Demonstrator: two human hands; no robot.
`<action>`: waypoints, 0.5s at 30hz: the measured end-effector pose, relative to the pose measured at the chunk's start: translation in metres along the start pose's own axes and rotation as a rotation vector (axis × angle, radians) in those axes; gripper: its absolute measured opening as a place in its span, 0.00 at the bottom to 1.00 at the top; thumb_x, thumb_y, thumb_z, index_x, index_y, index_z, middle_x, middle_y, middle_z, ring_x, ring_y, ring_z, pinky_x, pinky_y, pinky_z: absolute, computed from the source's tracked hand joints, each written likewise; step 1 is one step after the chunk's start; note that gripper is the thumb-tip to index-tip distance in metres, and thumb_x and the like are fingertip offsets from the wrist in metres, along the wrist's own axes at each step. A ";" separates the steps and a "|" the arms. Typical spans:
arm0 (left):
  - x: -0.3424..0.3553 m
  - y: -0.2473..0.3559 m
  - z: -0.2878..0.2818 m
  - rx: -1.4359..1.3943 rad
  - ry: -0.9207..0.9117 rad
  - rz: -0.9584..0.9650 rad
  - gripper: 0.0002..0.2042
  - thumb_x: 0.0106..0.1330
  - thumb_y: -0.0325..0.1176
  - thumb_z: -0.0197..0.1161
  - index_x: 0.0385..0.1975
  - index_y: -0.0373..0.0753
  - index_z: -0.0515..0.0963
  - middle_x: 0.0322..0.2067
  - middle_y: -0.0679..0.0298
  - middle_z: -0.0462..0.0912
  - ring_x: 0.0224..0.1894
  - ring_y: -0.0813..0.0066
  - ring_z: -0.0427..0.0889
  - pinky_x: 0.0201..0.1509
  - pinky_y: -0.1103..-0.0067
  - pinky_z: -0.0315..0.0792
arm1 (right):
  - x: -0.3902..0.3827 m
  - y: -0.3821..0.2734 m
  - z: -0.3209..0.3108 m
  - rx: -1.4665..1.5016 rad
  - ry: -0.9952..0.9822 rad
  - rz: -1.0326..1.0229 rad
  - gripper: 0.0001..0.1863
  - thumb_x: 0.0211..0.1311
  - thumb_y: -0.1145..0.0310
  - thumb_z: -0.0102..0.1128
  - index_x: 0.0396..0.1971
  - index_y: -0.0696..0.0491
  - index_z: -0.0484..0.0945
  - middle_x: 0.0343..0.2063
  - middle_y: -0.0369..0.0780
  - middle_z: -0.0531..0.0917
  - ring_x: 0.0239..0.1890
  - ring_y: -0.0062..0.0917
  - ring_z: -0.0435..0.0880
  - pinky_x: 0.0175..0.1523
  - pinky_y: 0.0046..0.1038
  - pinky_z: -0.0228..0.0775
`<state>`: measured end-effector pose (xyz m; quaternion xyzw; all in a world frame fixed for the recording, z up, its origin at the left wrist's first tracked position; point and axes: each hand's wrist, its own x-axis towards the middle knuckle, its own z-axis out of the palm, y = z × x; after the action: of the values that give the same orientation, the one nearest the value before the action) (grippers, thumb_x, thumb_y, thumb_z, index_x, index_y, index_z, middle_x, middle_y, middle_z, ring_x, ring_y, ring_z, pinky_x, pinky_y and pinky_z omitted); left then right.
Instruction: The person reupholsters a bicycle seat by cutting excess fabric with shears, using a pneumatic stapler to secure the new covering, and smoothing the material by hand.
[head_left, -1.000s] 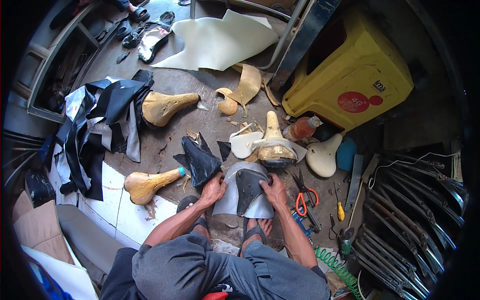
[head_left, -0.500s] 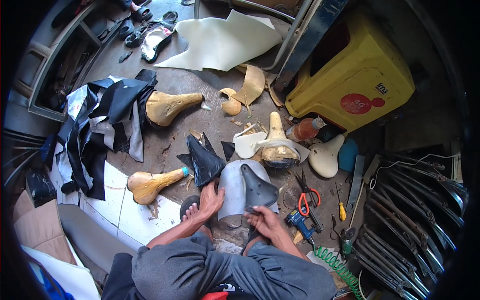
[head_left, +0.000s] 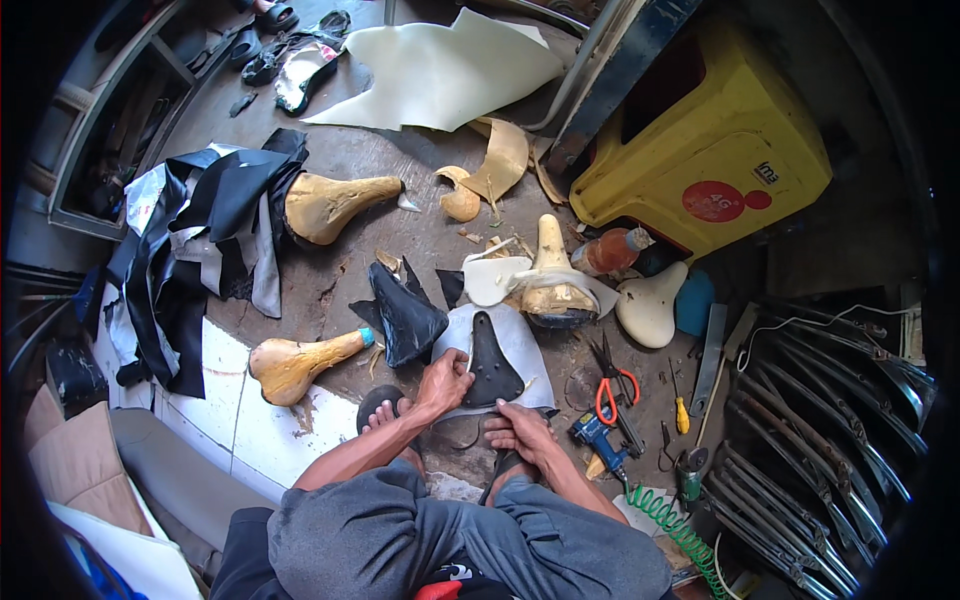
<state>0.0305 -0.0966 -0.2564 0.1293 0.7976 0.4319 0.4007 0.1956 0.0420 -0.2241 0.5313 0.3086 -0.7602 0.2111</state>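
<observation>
A black bicycle saddle base (head_left: 494, 368) lies with its narrow nose pointing away from me on a grey sheet of material (head_left: 530, 350) in front of my feet. My left hand (head_left: 445, 387) has bent fingers at the base's left edge, over the sheet. My right hand (head_left: 520, 432) is curled, with the thumb at the base's lower right corner; its fingertips are partly hidden. Just left of the sheet sits a saddle-shaped piece draped in black material (head_left: 408, 318). Beyond the sheet is a yellowish foam saddle (head_left: 552, 290) with pale strips around it.
Foam saddles (head_left: 300, 365) and black cover scraps (head_left: 225, 215) lie left. To the right are orange-handled scissors (head_left: 612, 390), a blue air stapler (head_left: 600, 440) with a green coiled hose (head_left: 670, 525), a yellow screwdriver (head_left: 683, 418) and metal bars (head_left: 800, 450). A yellow plastic stool (head_left: 740, 130) stands behind.
The saddle base has turned and shifted left, to lie more centrally on the sheet. My left hand has moved right to its edge; my right hand has shifted slightly left.
</observation>
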 end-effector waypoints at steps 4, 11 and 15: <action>0.004 0.002 0.001 0.096 0.000 -0.001 0.22 0.61 0.38 0.68 0.50 0.31 0.76 0.32 0.54 0.84 0.36 0.58 0.85 0.44 0.66 0.78 | 0.011 -0.003 -0.011 -0.095 0.121 -0.105 0.24 0.73 0.54 0.58 0.52 0.62 0.71 0.36 0.46 0.87 0.29 0.30 0.90 0.30 0.26 0.85; -0.013 0.000 0.003 0.208 -0.076 0.026 0.22 0.66 0.45 0.64 0.48 0.30 0.77 0.34 0.44 0.84 0.39 0.47 0.85 0.46 0.63 0.77 | 0.032 -0.032 0.002 -0.515 0.416 -0.396 0.22 0.67 0.55 0.65 0.39 0.63 0.75 0.27 0.43 0.85 0.20 0.24 0.86 0.24 0.24 0.80; -0.008 0.050 -0.028 0.484 -0.324 0.029 0.24 0.71 0.54 0.56 0.47 0.36 0.83 0.39 0.38 0.85 0.46 0.38 0.84 0.53 0.55 0.74 | 0.050 -0.052 -0.015 -0.745 0.542 -0.519 0.19 0.64 0.56 0.67 0.34 0.59 0.78 0.24 0.43 0.86 0.20 0.24 0.86 0.27 0.28 0.78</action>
<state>0.0079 -0.0878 -0.2036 0.2997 0.8011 0.2086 0.4743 0.1553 0.0905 -0.2616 0.5038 0.7227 -0.4619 0.1030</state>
